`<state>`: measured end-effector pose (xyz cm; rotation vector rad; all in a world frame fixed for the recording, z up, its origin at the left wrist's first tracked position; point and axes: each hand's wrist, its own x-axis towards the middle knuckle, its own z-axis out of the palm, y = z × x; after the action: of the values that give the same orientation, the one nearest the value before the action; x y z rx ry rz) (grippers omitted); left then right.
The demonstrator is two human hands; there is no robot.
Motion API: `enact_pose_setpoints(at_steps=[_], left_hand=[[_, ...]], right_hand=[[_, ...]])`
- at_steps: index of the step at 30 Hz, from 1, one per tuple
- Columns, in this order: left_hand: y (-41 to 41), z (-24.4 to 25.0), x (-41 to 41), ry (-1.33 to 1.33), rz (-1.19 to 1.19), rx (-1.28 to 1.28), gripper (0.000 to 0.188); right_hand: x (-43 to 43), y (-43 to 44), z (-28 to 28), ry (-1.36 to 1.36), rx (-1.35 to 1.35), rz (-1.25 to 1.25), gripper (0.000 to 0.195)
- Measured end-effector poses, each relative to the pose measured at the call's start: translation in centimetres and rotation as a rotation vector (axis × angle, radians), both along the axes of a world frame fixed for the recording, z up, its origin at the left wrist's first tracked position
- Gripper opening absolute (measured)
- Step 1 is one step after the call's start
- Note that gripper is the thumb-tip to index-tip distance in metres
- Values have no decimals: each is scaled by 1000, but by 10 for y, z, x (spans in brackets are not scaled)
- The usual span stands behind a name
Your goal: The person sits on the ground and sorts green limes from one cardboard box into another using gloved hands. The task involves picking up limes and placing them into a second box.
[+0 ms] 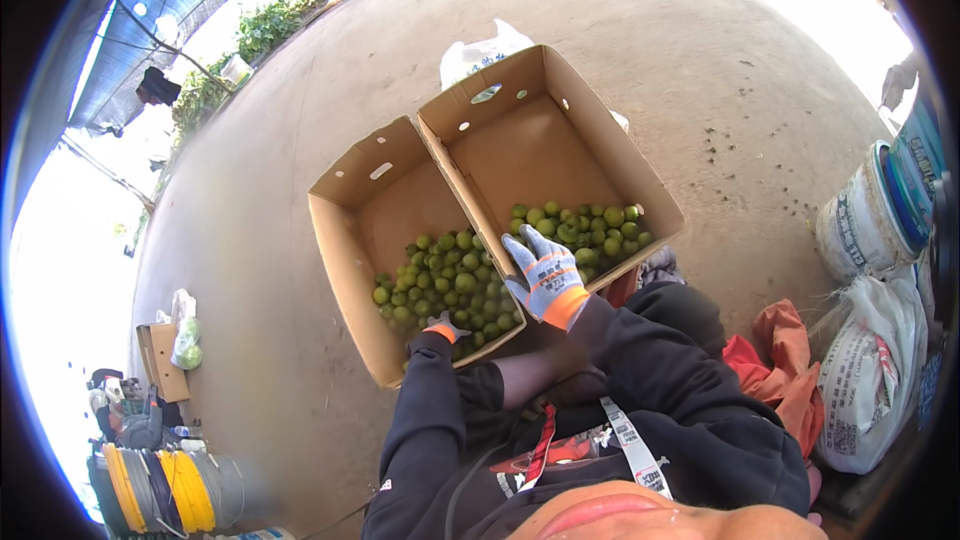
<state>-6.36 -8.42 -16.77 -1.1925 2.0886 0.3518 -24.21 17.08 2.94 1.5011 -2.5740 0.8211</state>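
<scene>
Two open cardboard boxes stand side by side in front of me, their adjoining walls nearly touching. Small round green fruits (442, 281) fill the near part of the left box (341, 255). A smaller heap of similar fruits (592, 229) lies along the near side of the right box (525, 135). My left hand (442, 324), in an orange-cuffed glove, reaches down among the left box's fruits; its fingers are partly hidden. My right hand (547, 277), in a grey glove with an orange cuff, is over the right box's near-left corner, fingers spread, holding no visible fruit.
A white plastic bag (484, 56) sits behind the boxes. To the right are a white bucket (855, 221), a woven sack (870, 382) and orange-red cloth (784, 352). Yellow and grey buckets (180, 487) lie at lower left, near another person (142, 424). Small dark bits (720, 146) dot the floor.
</scene>
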Motion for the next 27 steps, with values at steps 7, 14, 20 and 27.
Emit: enact_pose_setpoints(at_steps=[7, 14, 20, 27], left_hand=[[-8, 8, -3, -187, -65, 20, 106], [12, 16, -17, -210, -127, 88, 92], [-2, 2, -5, -184, -69, 11, 104], [-14, -11, 14, 145, 85, 2, 104]], right_hand=[[6, -6, -1, -18, 63, 59, 66], [-4, -5, -16, -38, 95, 48, 65], [-2, -7, -16, -86, 155, 80, 66], [-3, -8, -25, -70, 153, 89, 64]])
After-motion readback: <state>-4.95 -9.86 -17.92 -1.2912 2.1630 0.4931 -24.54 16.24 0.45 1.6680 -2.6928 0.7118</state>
